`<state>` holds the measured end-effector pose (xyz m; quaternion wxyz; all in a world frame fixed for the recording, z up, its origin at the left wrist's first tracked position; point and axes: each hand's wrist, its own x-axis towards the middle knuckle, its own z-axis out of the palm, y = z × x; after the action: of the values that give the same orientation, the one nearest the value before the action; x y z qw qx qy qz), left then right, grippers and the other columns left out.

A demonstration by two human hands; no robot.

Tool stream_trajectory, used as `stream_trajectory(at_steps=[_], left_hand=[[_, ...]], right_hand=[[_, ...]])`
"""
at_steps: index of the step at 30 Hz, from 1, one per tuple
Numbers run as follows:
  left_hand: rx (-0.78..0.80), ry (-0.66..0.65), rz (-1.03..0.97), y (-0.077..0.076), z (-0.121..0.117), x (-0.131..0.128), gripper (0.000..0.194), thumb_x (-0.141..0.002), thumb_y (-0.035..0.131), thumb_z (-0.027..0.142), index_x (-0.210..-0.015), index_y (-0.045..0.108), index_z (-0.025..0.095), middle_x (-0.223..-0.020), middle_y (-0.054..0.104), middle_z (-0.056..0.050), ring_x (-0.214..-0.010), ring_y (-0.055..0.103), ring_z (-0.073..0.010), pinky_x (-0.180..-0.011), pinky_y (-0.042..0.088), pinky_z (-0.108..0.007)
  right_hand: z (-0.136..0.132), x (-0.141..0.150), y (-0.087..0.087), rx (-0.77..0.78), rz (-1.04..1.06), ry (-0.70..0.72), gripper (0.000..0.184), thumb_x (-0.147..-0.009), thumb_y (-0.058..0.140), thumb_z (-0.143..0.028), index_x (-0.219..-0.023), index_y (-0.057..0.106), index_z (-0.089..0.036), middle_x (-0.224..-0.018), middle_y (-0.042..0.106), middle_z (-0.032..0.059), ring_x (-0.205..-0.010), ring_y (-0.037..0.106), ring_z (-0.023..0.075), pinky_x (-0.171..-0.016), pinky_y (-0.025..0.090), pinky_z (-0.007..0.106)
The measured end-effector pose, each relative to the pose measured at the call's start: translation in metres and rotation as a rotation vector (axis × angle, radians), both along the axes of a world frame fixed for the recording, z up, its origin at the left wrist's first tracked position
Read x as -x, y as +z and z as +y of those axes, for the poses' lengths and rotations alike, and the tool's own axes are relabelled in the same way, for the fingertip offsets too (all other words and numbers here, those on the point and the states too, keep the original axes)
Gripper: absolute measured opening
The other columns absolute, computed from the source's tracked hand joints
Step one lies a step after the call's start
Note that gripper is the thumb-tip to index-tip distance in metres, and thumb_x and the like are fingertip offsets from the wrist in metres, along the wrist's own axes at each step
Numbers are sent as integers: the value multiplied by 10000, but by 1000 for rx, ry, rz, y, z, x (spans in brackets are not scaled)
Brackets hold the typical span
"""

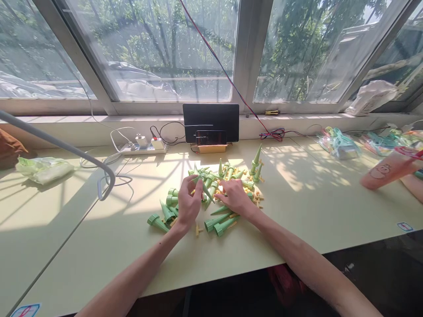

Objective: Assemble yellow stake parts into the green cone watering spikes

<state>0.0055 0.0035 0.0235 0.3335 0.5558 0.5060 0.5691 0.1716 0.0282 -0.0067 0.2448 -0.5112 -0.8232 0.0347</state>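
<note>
On the near part of the pale tabletop (185, 264), a small yellow T-shaped fitting (197, 230) and ribbed-collared green plastic spikes (222, 226) are lain on their sides; these could be set rolling if brushed by a wrist. Just beyond, a tapered green spike (207, 191) is pinched in the left hand (189, 200), thumb and fingers nearly closed around it; it could be dropped into the heap if that pinch were loosened. The right hand (236, 196) is lowered into the heap, fingers partly curled; whether anything is grasped there cannot be told. Farther off, an upright green spike (256, 157) could be toppled by a knock, and a phone (211, 137) is propped before a dark screen (211, 116)
</note>
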Motion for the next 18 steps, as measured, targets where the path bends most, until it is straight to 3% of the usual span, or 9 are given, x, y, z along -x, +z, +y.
stream_trajectory(at_steps=[18], left_hand=[[1, -4, 0, 0, 0, 0, 280, -897, 571, 400, -1084, 547, 194, -668, 532, 30, -543, 515, -98, -522, 446, -215]], right_hand=[[-1, 2, 1, -34, -41, -10, 107, -850, 605, -262, -838, 554, -169, -711, 583, 30, -733, 498, 200, -785, 349, 334]])
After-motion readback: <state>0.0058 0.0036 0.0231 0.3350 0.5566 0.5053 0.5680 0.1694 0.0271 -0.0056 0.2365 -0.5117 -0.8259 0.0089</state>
